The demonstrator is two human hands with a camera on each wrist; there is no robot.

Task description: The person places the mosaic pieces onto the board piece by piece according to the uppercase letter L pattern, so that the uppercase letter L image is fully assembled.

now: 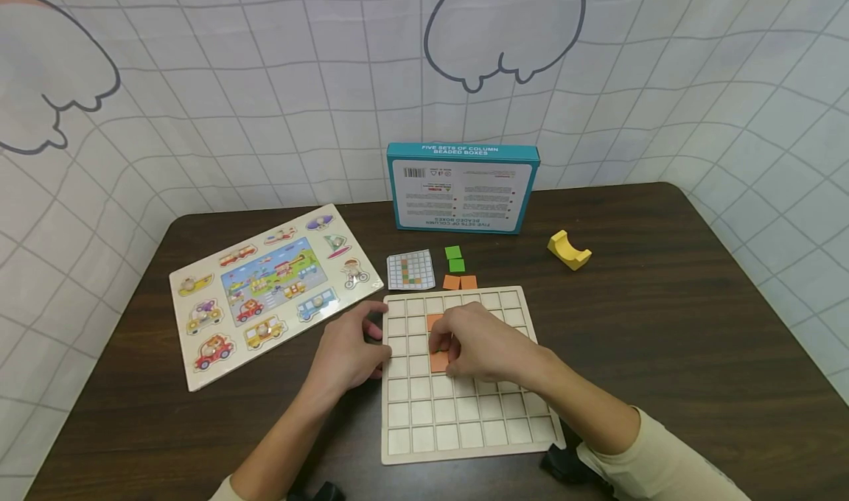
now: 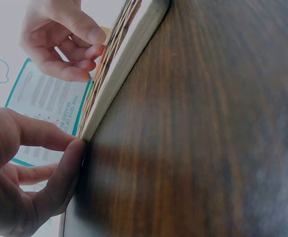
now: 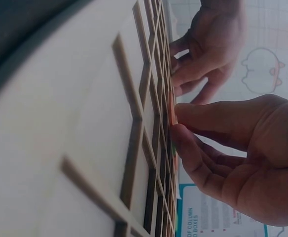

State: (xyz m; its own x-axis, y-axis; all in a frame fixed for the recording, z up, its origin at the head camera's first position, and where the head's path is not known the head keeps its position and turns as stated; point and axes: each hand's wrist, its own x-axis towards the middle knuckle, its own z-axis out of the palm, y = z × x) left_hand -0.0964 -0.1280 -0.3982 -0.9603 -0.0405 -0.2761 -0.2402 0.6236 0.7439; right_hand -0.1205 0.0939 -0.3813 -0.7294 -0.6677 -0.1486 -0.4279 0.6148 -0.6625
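Right hand [image 1: 480, 346]: pinching an orange tile [image 1: 439, 362] at the third column of the wooden grid board [image 1: 444, 412]. Left hand [image 1: 348, 346]: fingers relaxed, fingertips against the left edge. Caution: a skewed tile may jam on the dividers [image 3: 130, 165]; slackened left-hand support may let the base slide.

The head view looks forward and down from above the near side of the table [image 1: 663, 324], far enough back to take in the whole grid board [image 1: 467, 410] and the teal box [image 1: 462, 191] beyond. Both wrist views lie sideways, low and close: the left faces along the board's edge from tabletop level, the right across its surface. All three share the left hand [image 1: 348, 350], right hand [image 1: 487, 346] and box.
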